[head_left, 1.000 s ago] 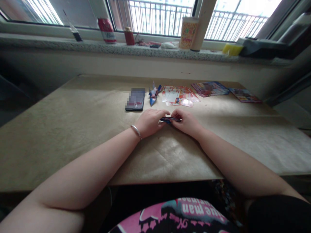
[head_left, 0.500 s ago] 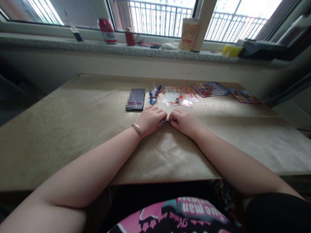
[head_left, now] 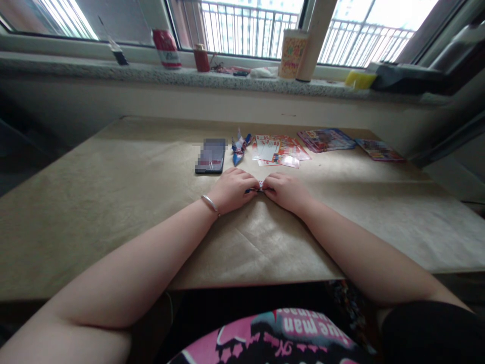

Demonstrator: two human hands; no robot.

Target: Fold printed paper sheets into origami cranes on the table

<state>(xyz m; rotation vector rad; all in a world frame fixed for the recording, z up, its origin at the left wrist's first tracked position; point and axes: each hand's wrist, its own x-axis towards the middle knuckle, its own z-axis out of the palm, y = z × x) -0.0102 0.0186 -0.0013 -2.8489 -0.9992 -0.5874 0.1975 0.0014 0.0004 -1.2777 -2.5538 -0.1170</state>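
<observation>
A small folded piece of printed paper (head_left: 259, 185), blue and white, is pinched between my two hands on the brown paper-covered table (head_left: 113, 202). My left hand (head_left: 233, 189), with a silver bangle at the wrist, has its fingers curled onto the paper's left end. My right hand (head_left: 285, 191) is closed on its right end. The fingertips of both hands nearly meet, so most of the paper is hidden.
Beyond my hands lie a dark phone (head_left: 210, 155), a folded blue paper figure (head_left: 240, 145), loose red and white leaflets (head_left: 278, 150) and two colourful booklets (head_left: 326, 139). The windowsill (head_left: 227, 76) holds a red can, a jar and a paper cup (head_left: 292, 52).
My hands have drawn closer together over the folded paper, which showed as a longer dark strip a second ago and is now mostly covered.
</observation>
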